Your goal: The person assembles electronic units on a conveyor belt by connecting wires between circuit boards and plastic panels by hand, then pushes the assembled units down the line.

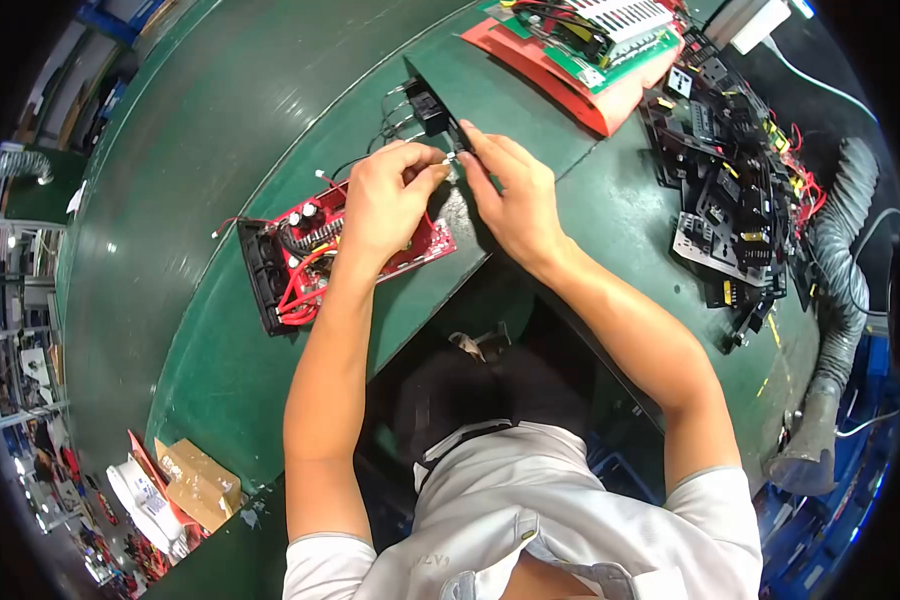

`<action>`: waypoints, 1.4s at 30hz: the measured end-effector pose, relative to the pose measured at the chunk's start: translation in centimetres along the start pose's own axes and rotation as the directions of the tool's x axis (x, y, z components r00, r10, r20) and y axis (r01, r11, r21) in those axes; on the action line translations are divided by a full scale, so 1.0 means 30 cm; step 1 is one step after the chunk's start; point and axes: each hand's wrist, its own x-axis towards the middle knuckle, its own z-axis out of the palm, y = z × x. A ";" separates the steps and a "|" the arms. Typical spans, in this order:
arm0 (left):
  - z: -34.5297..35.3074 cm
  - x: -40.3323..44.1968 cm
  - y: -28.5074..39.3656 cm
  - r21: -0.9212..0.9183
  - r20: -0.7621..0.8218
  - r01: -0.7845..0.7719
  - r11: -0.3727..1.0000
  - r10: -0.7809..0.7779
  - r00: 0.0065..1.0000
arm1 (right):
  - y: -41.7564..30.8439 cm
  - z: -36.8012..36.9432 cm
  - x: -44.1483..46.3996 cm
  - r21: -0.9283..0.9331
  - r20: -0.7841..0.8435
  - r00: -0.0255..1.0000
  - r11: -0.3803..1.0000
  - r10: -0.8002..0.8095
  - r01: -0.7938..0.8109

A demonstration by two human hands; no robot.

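Observation:
My right hand (515, 190) grips the lower end of a black panel (432, 108), which stands tilted above the green bench. Dark sockets and looping black wires sit on the panel's left face. Close beside it, my left hand (388, 195) pinches a small light-coloured piece (450, 157) against the panel's lower end; its exact kind is too small to tell. Under my left wrist lies a red circuit board (425, 243) with capacitors and thick red wires (295, 300). A black fan-like end plate (260, 275) closes its left end. My left hand and forearm hide part of the board.
Black panels with sockets and wires (725, 200) are piled on the right of the bench (610, 230). Green boards (630, 70) rest on red sheets (570, 95) at the back. A grey flexible duct (838, 270) stands far right; a cardboard box (200, 482) lies lower left.

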 end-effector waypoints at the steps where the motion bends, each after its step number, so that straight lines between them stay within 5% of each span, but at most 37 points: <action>1: -0.001 0.001 0.005 0.004 0.004 0.009 1.000 -0.009 1.000 | 0.002 -0.001 0.002 -0.008 -0.003 1.000 1.000 -0.011 0.011; 16: 0.004 -0.007 0.022 0.074 -0.020 0.032 0.997 -0.031 0.999 | -0.011 0.010 -0.013 -0.136 0.009 0.996 0.987 -0.086 0.086; 21: 0.013 -0.009 0.023 0.167 -0.063 -0.093 0.982 0.104 0.993 | -0.029 0.019 -0.024 -0.137 0.010 0.996 0.987 -0.086 0.086; 24: 0.004 0.003 0.027 0.205 0.024 -0.092 0.974 0.089 0.996 | -0.005 0.005 -0.028 -0.074 0.037 0.999 0.997 0.029 -0.026; 26: -0.025 -0.002 0.025 0.251 0.047 -0.130 0.959 0.122 0.991 | 0.003 -0.007 -0.029 0.008 0.104 0.961 0.966 0.255 -0.258; 29: -0.132 0.016 0.098 0.139 0.185 -0.040 0.989 0.014 0.983 | 0.009 -0.015 -0.014 0.026 0.187 0.935 0.950 0.301 -0.311; 30: -0.134 0.033 0.088 0.244 0.207 -0.142 0.959 0.092 0.974 | 0.004 -0.011 -0.003 -0.058 0.179 0.974 0.990 0.139 -0.131; 34: -0.062 0.081 0.001 0.201 0.154 -0.258 0.945 0.230 0.961 | 0.134 -0.027 -0.047 0.172 0.325 0.898 0.916 0.295 -0.363; 39: 0.020 0.127 -0.065 0.130 0.109 -0.224 0.966 0.211 0.971 | 0.107 -0.025 -0.009 -0.119 0.253 0.923 0.956 0.291 -0.269; 41: 0.100 0.169 -0.099 0.163 0.108 -0.166 0.973 0.149 0.983 | 0.108 0.003 -0.029 0.061 0.156 0.910 0.916 0.383 -0.396; 42: 0.136 0.176 -0.113 0.183 0.093 -0.191 0.964 0.177 0.980 | 0.165 -0.036 -0.013 -0.207 0.212 0.959 0.968 0.188 -0.144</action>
